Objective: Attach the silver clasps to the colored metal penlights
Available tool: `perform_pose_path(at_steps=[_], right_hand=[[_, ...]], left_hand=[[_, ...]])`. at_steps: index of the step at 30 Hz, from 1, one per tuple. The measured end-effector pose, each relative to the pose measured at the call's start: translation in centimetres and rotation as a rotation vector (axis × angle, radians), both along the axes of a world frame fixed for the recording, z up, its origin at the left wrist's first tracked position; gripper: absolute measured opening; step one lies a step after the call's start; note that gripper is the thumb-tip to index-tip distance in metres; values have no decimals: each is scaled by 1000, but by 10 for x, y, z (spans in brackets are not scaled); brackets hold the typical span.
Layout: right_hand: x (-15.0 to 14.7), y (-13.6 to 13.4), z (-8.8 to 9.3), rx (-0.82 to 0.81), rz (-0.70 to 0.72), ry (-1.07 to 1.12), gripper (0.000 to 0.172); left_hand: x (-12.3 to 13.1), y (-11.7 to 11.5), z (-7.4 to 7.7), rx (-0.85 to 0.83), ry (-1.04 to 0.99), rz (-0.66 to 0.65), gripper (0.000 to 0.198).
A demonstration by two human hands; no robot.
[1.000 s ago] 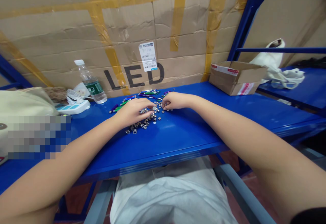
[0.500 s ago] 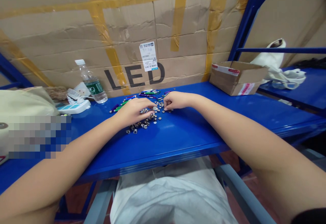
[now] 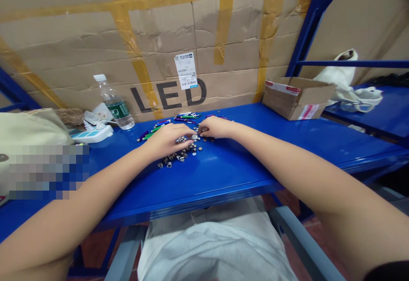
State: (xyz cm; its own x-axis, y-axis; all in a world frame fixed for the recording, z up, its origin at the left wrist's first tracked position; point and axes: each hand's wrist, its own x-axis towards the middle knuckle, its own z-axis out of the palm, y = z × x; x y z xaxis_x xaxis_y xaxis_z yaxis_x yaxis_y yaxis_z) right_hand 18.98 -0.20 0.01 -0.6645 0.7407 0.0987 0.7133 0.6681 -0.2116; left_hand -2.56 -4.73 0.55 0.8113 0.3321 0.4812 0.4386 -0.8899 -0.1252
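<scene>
My left hand (image 3: 169,139) rests over a pile of small shiny metal pieces (image 3: 181,156), thumb and fingers apart, with some of the pieces showing in the gap. A small round silver disc (image 3: 194,137) is right by its fingertips; I cannot tell if they touch it. Close by on the right, my right hand (image 3: 217,126) is closed in a pinch above the loose pieces, and whatever its fingertips hold is too small to make out. Behind both hands lie several slim coloured metallic sticks, pen-like (image 3: 188,117), in blue, green and purple.
The blue tabletop (image 3: 211,174) backs onto a large taped cardboard panel (image 3: 159,38). A water bottle (image 3: 117,106), a white power strip (image 3: 96,134) and a pale bag (image 3: 35,131) stand left. An open cardboard box (image 3: 294,99) sits at the right, near a blue post (image 3: 308,29).
My right hand has moved a little left, bringing its pinched fingers close to the left fingertips. My left hand has stayed nearly still over the metal pieces.
</scene>
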Motion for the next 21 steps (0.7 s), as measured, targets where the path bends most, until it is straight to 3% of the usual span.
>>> perform_pose_path(at_steps=[7,14,21], right_hand=[[0,-1,1,-67,-61,33,15],[3,-1,1,-87,-26,31,8],[-4,4,-4,67,61,128,18]], left_hand=[[-1,0,0,1,14,6,23],[-2,3,0,20,-8,-20,22],[-3,3,1,36,-12,-22,21]])
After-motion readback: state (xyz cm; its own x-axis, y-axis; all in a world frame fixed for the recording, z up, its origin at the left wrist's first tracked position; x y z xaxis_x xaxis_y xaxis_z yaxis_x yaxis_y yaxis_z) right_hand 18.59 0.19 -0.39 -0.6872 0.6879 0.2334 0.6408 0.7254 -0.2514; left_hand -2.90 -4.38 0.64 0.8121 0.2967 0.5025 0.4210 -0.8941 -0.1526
